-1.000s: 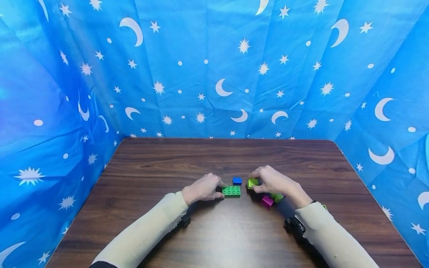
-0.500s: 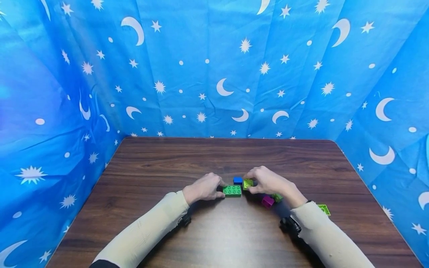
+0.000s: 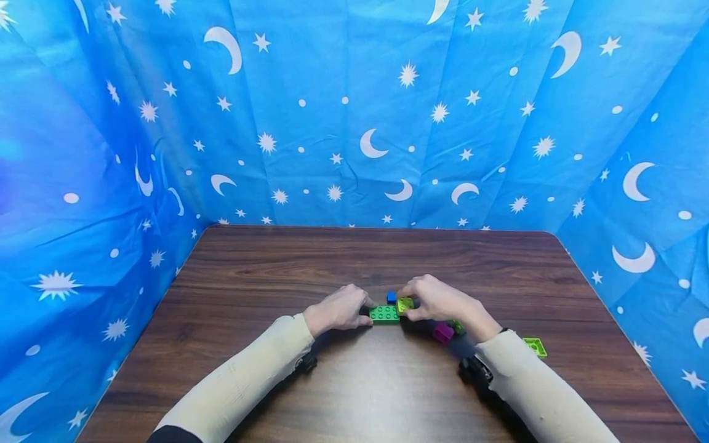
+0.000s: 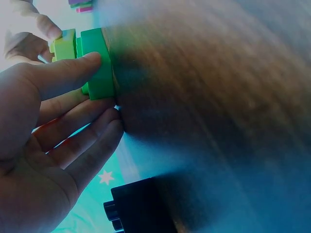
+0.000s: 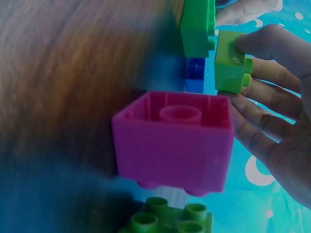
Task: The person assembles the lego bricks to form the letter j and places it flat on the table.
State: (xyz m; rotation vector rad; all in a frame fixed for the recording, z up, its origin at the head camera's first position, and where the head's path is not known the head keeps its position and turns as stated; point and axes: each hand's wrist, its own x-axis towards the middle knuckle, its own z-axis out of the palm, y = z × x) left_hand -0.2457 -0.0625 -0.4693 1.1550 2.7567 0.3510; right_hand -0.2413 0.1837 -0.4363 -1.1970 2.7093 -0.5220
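My left hand (image 3: 342,307) grips the left end of a green eight-stud brick (image 3: 384,314) lying on the table, its thumb flat on the near side in the left wrist view. My right hand (image 3: 440,303) pinches a lime brick (image 3: 405,305) between thumb and fingers. In the right wrist view the lime brick (image 5: 229,62) is held up off the table beside the green brick (image 5: 196,29), studs facing the same way. It overlaps the green brick's right end in the head view; whether they touch I cannot tell. Behind them sits a small blue brick (image 3: 391,297).
Under the right wrist lie a magenta brick (image 3: 443,333), hollow side up, and a green brick (image 3: 457,327). A lime piece (image 3: 535,346) rests by the right sleeve. A dark brick (image 4: 143,206) shows in the left wrist view. Blue curtains (image 3: 354,111) surround the table (image 3: 266,258).
My right hand has moved left with the lime brick, from right of the green brick to its right end. The left hand has stayed at the green brick.
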